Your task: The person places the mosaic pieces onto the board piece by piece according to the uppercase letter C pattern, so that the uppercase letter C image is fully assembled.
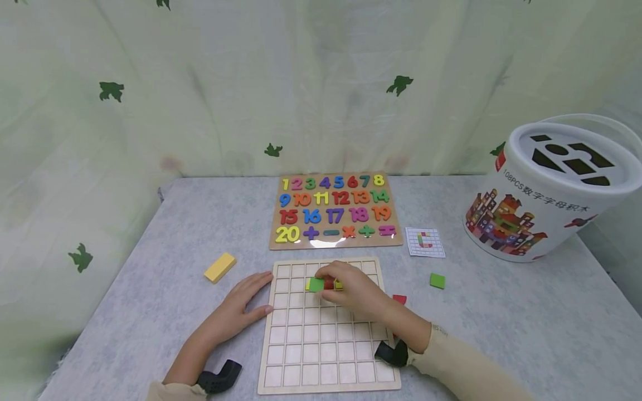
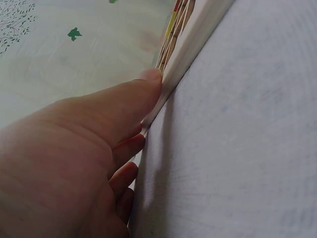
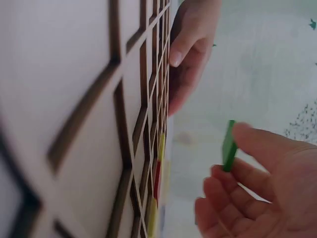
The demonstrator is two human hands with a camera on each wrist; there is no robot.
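Note:
A wooden grid board (image 1: 321,340) lies on the grey table in front of me. My left hand (image 1: 246,305) lies flat against the board's left edge (image 2: 171,74), fingers straight. My right hand (image 1: 351,289) hovers over the board's upper rows and pinches a green square tile (image 1: 316,284), seen edge-on in the right wrist view as the green tile (image 3: 228,146), clear of the board. Red and yellow tiles (image 1: 331,284) sit in cells under the hand, also seen as tiles (image 3: 157,173) set in the grid board (image 3: 74,99).
A number puzzle board (image 1: 335,210) lies behind the grid. A pattern card (image 1: 425,241), a loose green tile (image 1: 437,280) and a red tile (image 1: 399,299) lie to the right. A yellow block (image 1: 220,267) lies left. A white bucket (image 1: 546,189) stands far right.

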